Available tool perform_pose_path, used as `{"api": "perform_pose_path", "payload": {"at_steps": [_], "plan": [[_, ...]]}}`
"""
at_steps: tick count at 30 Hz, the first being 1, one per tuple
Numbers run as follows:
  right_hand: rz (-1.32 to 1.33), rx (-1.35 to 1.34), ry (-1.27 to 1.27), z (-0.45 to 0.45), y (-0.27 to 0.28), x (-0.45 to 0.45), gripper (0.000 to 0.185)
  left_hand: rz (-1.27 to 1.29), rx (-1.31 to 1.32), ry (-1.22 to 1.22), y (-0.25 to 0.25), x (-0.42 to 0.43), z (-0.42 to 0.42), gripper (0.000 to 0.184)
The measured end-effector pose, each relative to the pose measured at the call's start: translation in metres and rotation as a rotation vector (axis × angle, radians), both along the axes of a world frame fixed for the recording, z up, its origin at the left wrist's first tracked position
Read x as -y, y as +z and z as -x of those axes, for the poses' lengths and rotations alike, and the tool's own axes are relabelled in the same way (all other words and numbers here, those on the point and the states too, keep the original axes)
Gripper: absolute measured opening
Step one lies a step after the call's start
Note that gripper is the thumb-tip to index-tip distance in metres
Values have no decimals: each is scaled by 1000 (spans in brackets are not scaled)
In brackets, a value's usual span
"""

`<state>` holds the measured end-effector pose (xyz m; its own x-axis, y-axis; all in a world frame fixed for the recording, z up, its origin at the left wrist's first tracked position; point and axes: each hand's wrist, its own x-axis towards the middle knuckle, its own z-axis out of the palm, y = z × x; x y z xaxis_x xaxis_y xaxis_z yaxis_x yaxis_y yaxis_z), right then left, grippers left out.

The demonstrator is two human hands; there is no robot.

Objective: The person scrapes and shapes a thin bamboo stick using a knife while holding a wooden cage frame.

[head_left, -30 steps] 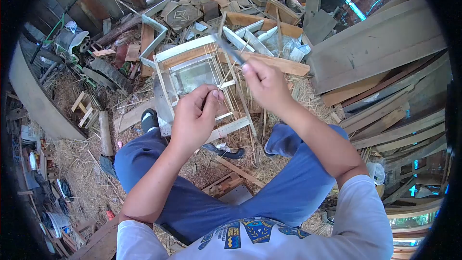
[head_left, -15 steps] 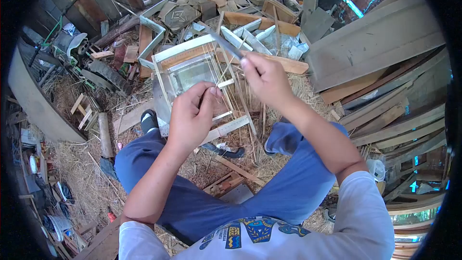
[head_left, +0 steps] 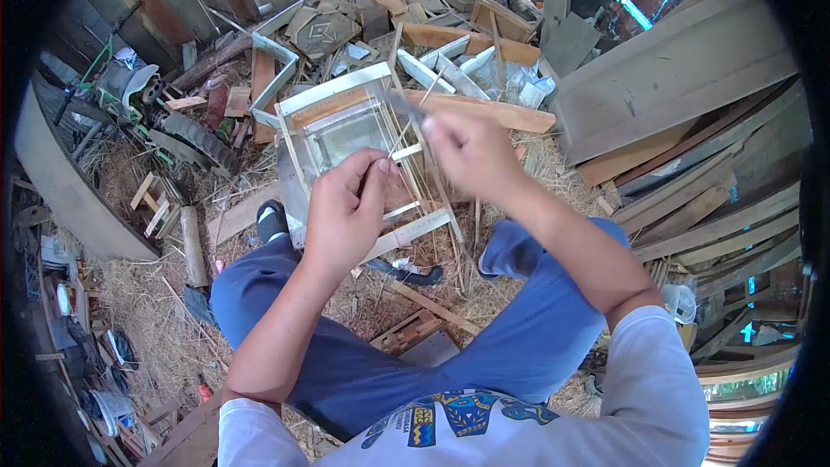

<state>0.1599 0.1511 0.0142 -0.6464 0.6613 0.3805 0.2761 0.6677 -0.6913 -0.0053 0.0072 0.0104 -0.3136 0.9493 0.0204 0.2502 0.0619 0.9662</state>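
Observation:
Between the thumb and fingers of my left hand [head_left: 350, 203] is pinched a thin wooden strip [head_left: 428, 89], slanting up and to the right. My right hand [head_left: 471, 156], blurred by motion, is closed around a knife, its handle hidden in the fist. The knife's grey blade [head_left: 403, 109] is smeared and points up-left, close to the strip; I cannot tell whether they touch. Below both hands stands a wooden frame [head_left: 333, 93] with white-painted bars, and several thin strips lie along its right side.
Straw and shavings [head_left: 156, 294] cover the ground. Scrap wood [head_left: 324, 35] is heaped beyond the frame. Boards [head_left: 674, 78] are stacked on the right, and a curved panel [head_left: 78, 182] leans at the left. A dark curved tool [head_left: 419, 275] lies between my feet.
My right hand has shifted slightly left and down, bringing the knife blade lower toward the frame. My left hand stays nearly in place, still pinching the strip.

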Motion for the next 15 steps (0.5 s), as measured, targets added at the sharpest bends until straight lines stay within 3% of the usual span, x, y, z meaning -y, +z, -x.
{"api": "perform_pose_path", "payload": {"at_steps": [2,5,10,15], "plan": [[144,46,-46,-1,1,-8,24,-7,23,2,-1,3,0,19],[-49,80,79,-3,-2,13,21,21,-20,-10,1,0,-1,19],[101,86,-18,-1,3,-3,22,-11,-6,1,3,-1,-1,19],[-68,57,49,0,0,10,22,-4,36,1,0,-1,-3,19]]}}
